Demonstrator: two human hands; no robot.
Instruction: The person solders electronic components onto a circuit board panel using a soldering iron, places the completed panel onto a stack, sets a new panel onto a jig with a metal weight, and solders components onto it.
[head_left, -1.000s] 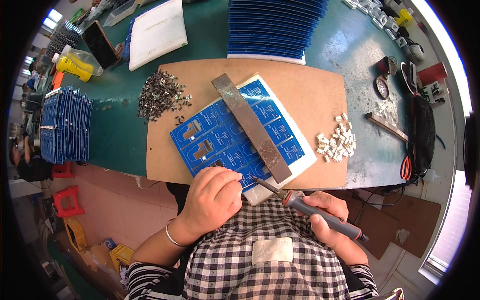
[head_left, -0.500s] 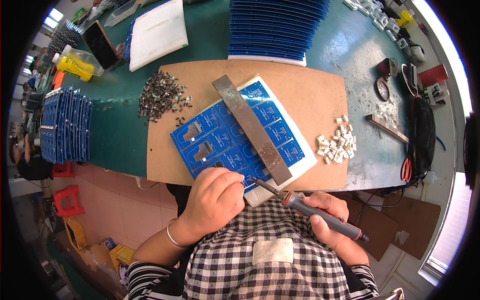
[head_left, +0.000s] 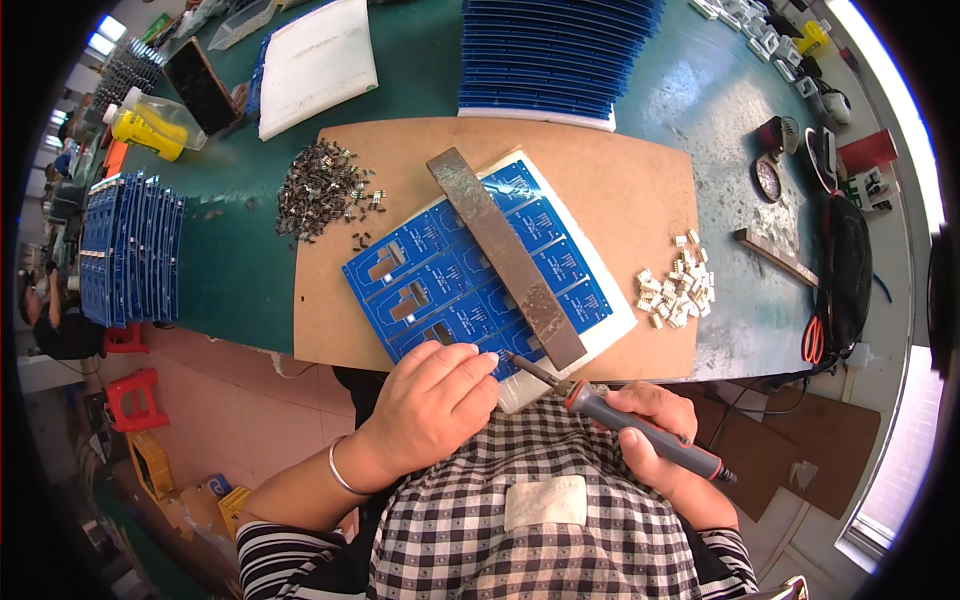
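A blue circuit board panel (head_left: pixel 410 245) lies at an angle on a white pad (head_left: pixel 612 325), with a rusty metal bar (head_left: pixel 505 250) across it. My right hand (head_left: pixel 655 430) is wrapped round a grey soldering iron (head_left: pixel 640 428), whose tip points to the board's near corner. My left hand (head_left: pixel 435 400) rests at the board's near edge, fingers curled together with fingertips close to the iron's tip. Whatever may be pinched in those fingers is too small or hidden to make out.
Dark small components (head_left: pixel 322 190) are heaped left of the board, white connectors (head_left: pixel 675 290) to its right, all on a brown board (head_left: pixel 650 180). Stacked blue boards (head_left: pixel 555 60) stand behind. A second metal bar (head_left: pixel 775 256) and red-handled scissors (head_left: pixel 812 340) lie right.
My left hand has shifted slightly right and down, its fingers a little straighter. The soldering iron and my right hand stay nearly still.
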